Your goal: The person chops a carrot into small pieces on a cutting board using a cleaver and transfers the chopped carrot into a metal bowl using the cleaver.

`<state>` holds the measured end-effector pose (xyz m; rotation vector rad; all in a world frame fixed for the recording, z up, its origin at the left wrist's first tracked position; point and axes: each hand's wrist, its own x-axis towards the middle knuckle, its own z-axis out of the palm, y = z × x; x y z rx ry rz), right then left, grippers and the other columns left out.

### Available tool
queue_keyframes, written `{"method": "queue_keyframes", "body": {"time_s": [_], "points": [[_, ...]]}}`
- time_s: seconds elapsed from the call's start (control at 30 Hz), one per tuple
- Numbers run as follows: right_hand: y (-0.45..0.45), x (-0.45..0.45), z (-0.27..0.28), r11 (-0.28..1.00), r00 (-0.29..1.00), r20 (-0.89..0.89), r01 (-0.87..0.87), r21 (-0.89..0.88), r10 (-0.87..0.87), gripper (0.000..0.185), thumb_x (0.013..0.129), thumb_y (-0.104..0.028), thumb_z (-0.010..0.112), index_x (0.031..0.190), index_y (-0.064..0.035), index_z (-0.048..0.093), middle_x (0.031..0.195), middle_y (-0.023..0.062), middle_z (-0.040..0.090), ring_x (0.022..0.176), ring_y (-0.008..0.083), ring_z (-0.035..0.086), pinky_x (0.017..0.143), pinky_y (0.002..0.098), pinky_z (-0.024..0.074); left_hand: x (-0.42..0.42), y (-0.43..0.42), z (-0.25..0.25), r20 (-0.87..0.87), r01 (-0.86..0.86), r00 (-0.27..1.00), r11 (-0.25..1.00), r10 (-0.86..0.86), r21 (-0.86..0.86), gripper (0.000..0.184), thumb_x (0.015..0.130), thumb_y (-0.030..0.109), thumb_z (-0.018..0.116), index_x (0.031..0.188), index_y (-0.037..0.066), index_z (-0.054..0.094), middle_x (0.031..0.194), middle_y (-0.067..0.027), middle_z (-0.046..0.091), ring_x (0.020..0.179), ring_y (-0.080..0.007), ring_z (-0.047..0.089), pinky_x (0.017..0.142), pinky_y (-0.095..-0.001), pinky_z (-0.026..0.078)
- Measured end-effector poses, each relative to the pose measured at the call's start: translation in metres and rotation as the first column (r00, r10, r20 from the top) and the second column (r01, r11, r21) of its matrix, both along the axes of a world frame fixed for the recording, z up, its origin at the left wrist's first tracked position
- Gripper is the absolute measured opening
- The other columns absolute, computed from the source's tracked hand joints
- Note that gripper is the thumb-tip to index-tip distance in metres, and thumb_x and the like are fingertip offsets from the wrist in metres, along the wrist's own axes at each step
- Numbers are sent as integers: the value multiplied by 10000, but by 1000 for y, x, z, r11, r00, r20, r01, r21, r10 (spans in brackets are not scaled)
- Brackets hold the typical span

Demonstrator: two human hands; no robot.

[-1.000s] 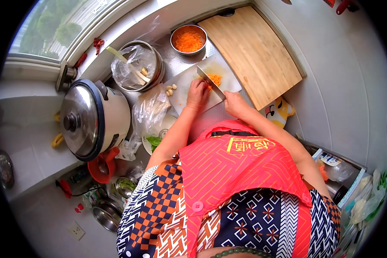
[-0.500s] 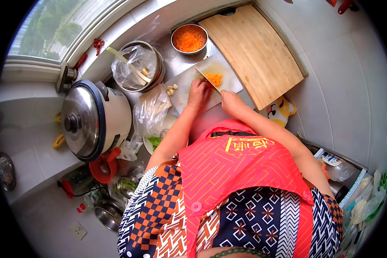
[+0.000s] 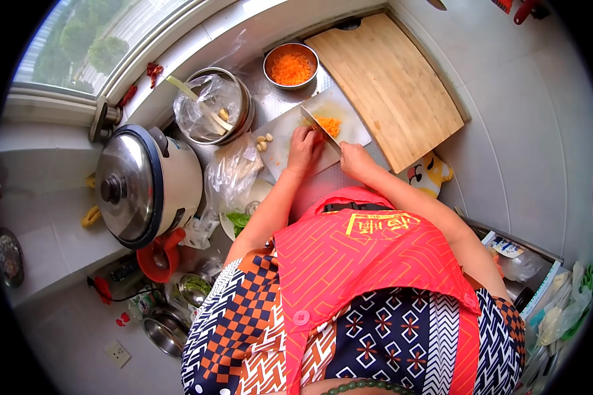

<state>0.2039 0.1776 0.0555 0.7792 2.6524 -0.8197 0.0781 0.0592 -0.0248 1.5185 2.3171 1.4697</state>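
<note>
My right hand [image 3: 354, 158] is wrapped round the handle of a kitchen knife [image 3: 321, 126], its blade slanting up and left over a white cutting board [image 3: 286, 135]. Just left of the blade, my left hand [image 3: 305, 146] has its fingers bent and pressed down on the board; what lies under them is mostly hidden, with a bit of orange showing near the tips. To the right of the blade is a small heap of chopped carrot [image 3: 329, 125]. Several garlic cloves [image 3: 263, 141] rest at the board's left side.
A metal bowl of chopped carrot [image 3: 291, 66] stands behind the board. A large wooden board [image 3: 392, 85] lies to the right. Left are a pot with a plastic bag [image 3: 211, 108], a crumpled plastic bag [image 3: 234, 168] and a rice cooker [image 3: 122, 187]. A drawer [image 3: 530, 263] stands open at right.
The knife blade appears slightly more raised and tilted, showing more of its face. Both hands stay in nearly the same place on the board.
</note>
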Motion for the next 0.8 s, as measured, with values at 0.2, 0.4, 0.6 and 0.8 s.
{"method": "queue_keyframes", "body": {"time_s": [0.2,0.4,0.6,0.8], "points": [[0,1,5,1000,1000,-12,6,-19,-6,170,799,-36,478,906,45,582,814,305,629,806,453,630,736,505,508,1,-4,1,56,-8,998,1000,8,-4,250,706,34,673,943,35,594,1033,-141,569,981,-343,517,866,-399,432],[0,5,13,999,999,-51,-12,-32,10,233,823,-62,467,999,48,573,795,321,607,809,477,605,746,521,490,2,-3,-4,29,-28,999,1000,28,-12,259,726,53,668,969,27,583,1045,-142,568,985,-346,521,867,-404,443],[-1,8,30,999,1000,-6,-19,-47,18,241,825,-65,466,1007,50,575,815,328,605,824,476,602,763,523,485,3,0,-5,10,-46,999,999,46,-17,260,725,48,663,972,23,586,1043,-142,567,986,-341,525,862,-400,454],[-3,8,22,999,1000,11,-21,-34,22,200,826,-55,464,954,56,570,807,321,608,814,478,603,758,523,486,2,2,-7,24,-48,999,999,48,-5,238,727,50,668,951,23,593,1026,-145,572,976,-344,528,853,-401,452]]}}
